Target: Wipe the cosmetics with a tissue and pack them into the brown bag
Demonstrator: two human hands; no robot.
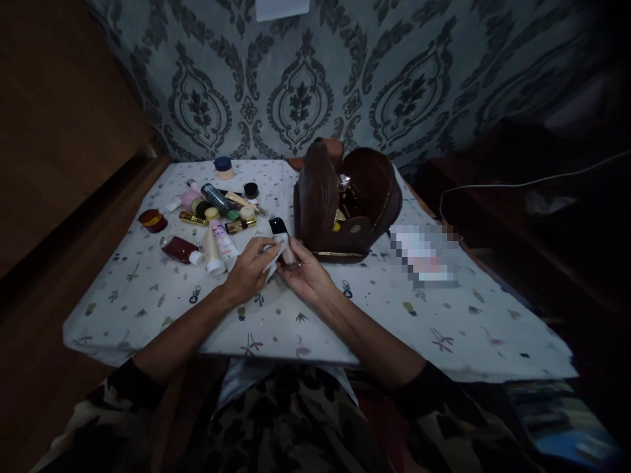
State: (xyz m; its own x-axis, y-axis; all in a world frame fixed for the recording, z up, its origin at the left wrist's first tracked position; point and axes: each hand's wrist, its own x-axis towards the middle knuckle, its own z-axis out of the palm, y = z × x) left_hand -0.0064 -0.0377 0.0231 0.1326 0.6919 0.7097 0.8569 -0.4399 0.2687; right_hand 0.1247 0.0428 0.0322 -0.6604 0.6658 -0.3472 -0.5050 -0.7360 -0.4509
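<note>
Pinching a white cloth (282, 241) between its curled fingers, the person's left hand (250, 268) held it against a small, pale bottle (290, 256) over the near middle of the table (315, 338). The right hand (309, 272) was partly closed, its thumb and fingers around the bottle's lower end. A glossy black piece (278, 226) showed just beyond the cloth; whether it belonged to the bottle could not be told.

Just behind the right hand stood a brown bag (315, 197), gaping open, with a few small things inside too dim to make out. To the left of the hands lay a loose cluster of containers: a pink-and-white tube (224, 242) and a beige tube (211, 251) side by side near the left hand, a dark green bottle (215, 196) farther back, and a gold tube (192, 219). A dark red bottle (178, 249) with a white cap lay on its side. A blue-lidded jar (223, 169) stood upright near the patterned wall (300, 85). On the right, well apart from the cluster, was a pixelated patch.
</note>
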